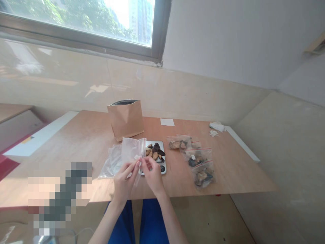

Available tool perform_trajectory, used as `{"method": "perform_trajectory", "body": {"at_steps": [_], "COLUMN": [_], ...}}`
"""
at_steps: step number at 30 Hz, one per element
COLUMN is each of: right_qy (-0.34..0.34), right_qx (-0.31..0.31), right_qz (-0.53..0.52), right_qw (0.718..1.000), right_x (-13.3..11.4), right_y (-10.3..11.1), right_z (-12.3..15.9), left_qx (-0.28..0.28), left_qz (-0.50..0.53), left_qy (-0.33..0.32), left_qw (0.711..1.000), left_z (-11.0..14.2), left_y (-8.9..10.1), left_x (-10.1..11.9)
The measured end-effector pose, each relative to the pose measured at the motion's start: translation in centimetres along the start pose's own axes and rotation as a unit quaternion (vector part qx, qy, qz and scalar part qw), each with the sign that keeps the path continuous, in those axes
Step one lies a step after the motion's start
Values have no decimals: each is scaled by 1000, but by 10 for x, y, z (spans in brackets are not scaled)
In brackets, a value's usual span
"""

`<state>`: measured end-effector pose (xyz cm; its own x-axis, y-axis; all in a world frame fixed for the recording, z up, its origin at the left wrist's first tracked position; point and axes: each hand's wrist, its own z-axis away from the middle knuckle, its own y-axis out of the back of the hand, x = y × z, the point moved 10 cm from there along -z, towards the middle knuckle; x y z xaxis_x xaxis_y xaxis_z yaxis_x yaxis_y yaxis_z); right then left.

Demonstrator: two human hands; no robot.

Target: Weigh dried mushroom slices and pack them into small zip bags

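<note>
Both my hands meet at the table's front, in front of the digital scale. Between thumb and fingers my left hand pinches the edge of a clear zip bag. My right hand pinches that same edge, its fingertips close to the left ones. The bag looks flat, with a red zip line and a small white label. On the scale lie several brown and black dried pieces. More clear bags lie flat under and left of my left hand. My right hand partly hides the scale's front.
A brown paper pouch stands with its top open behind the bags. Several filled zip bags lie right of the scale. White paper and crumpled white scraps lie at the back. A wall rises behind the wooden table.
</note>
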<state>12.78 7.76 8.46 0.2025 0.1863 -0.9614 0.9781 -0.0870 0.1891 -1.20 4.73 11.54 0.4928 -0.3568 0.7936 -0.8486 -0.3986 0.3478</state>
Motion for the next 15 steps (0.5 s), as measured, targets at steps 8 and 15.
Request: {"method": "perform_trajectory", "body": {"at_steps": [8,15], "right_qy": [-28,8], "right_qx": [-81,141], "right_qz": [20,98], "right_qw": [996,985], "right_x": [16,39], "right_y": [38,95], "right_z": [-9,-4], "left_qx": [156,148], "left_qz": [-61,-148], "left_qy": [65,116], "left_qw": [984,971], "left_z": [-22,-44], "left_y": [51,46], "left_x": [7,-9]}}
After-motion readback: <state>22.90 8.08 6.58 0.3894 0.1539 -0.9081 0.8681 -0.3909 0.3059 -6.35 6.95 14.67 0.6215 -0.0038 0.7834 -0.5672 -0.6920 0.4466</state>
